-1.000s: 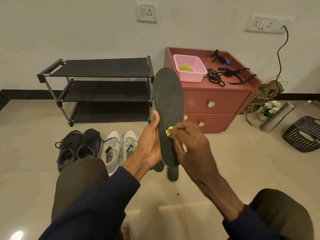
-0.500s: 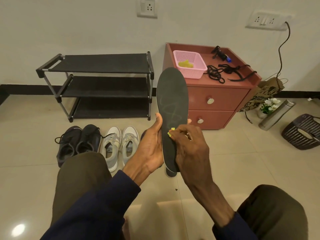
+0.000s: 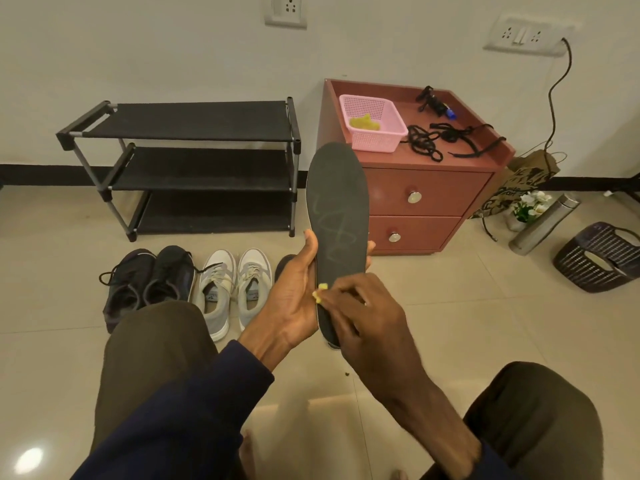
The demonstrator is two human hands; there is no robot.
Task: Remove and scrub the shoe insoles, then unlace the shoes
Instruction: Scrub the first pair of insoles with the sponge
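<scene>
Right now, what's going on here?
A seated person holds a dark insole upright in the left hand and presses a small yellow scrubber to its lower part with the right hand. Black shoes and white shoes sit on the floor, laced. Loose black laces lie on the cabinet.

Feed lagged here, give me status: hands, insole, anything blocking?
Left hand grips dark insole upright. Right hand pinches yellow scrubber against its lower part. Nothing between hands and insole.

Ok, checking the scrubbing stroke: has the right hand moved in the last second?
Yes. The right hand, pinching a yellow pad, has slid down the insole, dropping further below the red cabinet's lower drawer knob.
</scene>
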